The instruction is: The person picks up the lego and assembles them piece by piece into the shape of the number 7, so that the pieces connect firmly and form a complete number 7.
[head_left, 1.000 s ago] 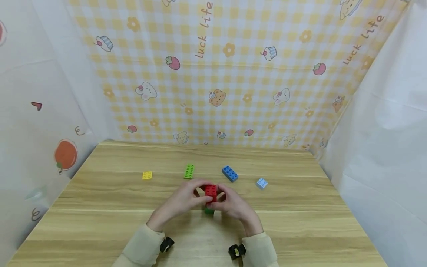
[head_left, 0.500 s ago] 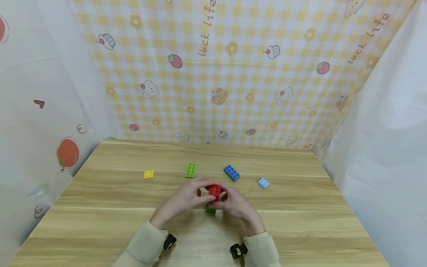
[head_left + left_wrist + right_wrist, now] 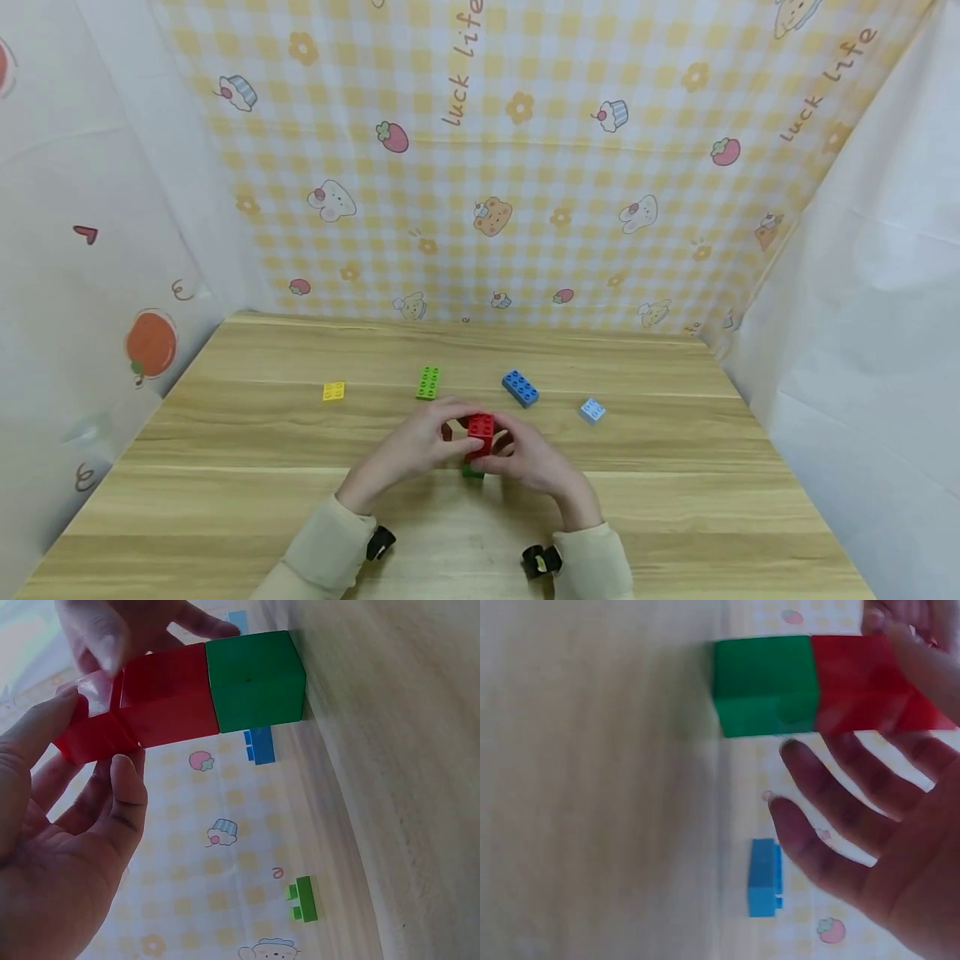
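A green block (image 3: 259,679) stands on the wooden table, with a red block (image 3: 171,697) on top of it. A second red block (image 3: 481,423), studs up, tops the stack; in the left wrist view it sits slightly askew, with a thin seam below it. My left hand (image 3: 420,440) pinches this top block between thumb and fingers. From the other side my right hand (image 3: 534,460) holds the red part of the stack, thumb on the near face and fingers behind. Its lower fingers (image 3: 817,847) extend past the green block's side. In the head view the hands hide most of the stack.
Behind the hands lie a yellow brick (image 3: 333,391), a lime green brick (image 3: 428,383), a blue brick (image 3: 521,388) and a light blue brick (image 3: 592,410). A patterned cloth (image 3: 480,167) hangs at the table's far edge, with white sheets on both sides.
The head view has shifted slightly. Both hands stay at the stack; my right hand and its thumb have moved a little down and to the right.
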Demonstrator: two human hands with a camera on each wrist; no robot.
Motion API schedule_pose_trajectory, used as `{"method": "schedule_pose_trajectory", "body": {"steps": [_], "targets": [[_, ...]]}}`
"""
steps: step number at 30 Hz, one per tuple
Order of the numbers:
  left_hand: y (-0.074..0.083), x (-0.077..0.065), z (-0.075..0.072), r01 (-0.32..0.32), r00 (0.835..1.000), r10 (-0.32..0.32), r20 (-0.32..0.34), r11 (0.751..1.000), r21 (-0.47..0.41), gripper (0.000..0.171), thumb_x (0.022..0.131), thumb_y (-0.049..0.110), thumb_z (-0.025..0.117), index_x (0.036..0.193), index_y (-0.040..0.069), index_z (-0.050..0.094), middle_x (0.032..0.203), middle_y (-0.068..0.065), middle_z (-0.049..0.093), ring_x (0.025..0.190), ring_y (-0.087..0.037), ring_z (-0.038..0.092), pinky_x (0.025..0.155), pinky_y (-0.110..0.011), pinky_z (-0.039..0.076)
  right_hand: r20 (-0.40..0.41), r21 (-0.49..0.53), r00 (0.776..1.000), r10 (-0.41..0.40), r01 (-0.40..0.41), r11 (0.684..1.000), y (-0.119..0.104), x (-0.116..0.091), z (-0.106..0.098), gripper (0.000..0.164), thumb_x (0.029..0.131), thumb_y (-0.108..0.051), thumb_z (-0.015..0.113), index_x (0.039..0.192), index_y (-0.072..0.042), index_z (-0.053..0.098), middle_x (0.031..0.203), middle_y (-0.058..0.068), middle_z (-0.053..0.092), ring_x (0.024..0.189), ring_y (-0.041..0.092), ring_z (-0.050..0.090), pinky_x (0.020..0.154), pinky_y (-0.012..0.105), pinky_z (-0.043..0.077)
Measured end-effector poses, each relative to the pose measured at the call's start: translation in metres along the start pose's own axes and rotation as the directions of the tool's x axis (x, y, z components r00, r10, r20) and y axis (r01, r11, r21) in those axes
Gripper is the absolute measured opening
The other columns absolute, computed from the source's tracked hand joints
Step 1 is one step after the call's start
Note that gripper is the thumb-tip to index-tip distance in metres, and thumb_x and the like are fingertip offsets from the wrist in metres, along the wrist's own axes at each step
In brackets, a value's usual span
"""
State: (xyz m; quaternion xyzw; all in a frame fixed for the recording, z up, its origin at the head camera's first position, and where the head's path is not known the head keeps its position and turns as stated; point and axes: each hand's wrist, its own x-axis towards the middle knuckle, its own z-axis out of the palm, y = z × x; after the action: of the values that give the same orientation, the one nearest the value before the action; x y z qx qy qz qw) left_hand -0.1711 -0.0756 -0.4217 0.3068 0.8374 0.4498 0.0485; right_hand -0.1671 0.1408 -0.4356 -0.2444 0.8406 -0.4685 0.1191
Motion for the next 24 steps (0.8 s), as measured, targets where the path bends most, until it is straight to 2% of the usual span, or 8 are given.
{"method": "schedule_pose_trajectory", "body": {"steps": [5, 9, 17, 24], "targets": [[-0.0003, 0.0003, -0.0006, -0.002, 1.000, 0.002, 0.003, 1.000, -0.006, 0.038, 0.093, 0.028, 0.069, 0.128, 0.017, 0.063, 0.127, 0.002, 0.059, 0.105, -0.015, 0.056, 0.078, -0.030, 0.051, -0.045, 0.008, 0.998, -0.047, 0.047, 0.999, -0.0038, -0.0026, -0.0062, 0.032, 0.089, -0.024, 0.075, 0.117, -0.014, 0.065, 0.110, -0.001, 0.066, 0.098, 0.021, 0.061, 0.083, 0.041, 0.052], [-0.0008, 0.0004, -0.0005, -0.010, 1.000, 0.010, 0.003, 1.000, -0.007, 0.038, 0.092, 0.025, 0.071, 0.128, 0.017, 0.063, 0.127, 0.003, 0.059, 0.105, -0.013, 0.056, 0.078, -0.030, 0.051, -0.046, 0.003, 0.998, -0.048, 0.049, 0.999, -0.0046, -0.0026, -0.0075, 0.027, 0.090, -0.023, 0.073, 0.114, -0.013, 0.067, 0.108, -0.002, 0.066, 0.099, 0.021, 0.061, 0.083, 0.040, 0.052], [-0.0026, -0.0009, -0.0008, -0.017, 1.000, 0.017, 0.007, 1.000, -0.011, 0.040, 0.091, 0.026, 0.071, 0.129, 0.018, 0.063, 0.125, 0.003, 0.061, 0.101, -0.024, 0.058, 0.075, -0.029, 0.051, -0.054, -0.005, 0.998, -0.028, 0.028, 1.000, -0.0038, -0.0011, -0.0065, 0.028, 0.087, -0.025, 0.076, 0.112, -0.015, 0.069, 0.107, -0.003, 0.067, 0.103, 0.021, 0.060, 0.081, 0.039, 0.052], [-0.0051, 0.0006, 0.0008, -0.018, 1.000, 0.019, 0.011, 0.999, -0.027, 0.038, 0.090, 0.027, 0.072, 0.127, 0.018, 0.064, 0.117, 0.006, 0.064, 0.096, -0.025, 0.059, 0.072, -0.028, 0.050, -0.062, -0.018, 0.998, -0.001, 0.000, 1.000, -0.0018, -0.0028, -0.0072, 0.031, 0.086, -0.027, 0.077, 0.114, -0.016, 0.069, 0.106, -0.005, 0.067, 0.105, 0.026, 0.059, 0.078, 0.037, 0.052]]}}
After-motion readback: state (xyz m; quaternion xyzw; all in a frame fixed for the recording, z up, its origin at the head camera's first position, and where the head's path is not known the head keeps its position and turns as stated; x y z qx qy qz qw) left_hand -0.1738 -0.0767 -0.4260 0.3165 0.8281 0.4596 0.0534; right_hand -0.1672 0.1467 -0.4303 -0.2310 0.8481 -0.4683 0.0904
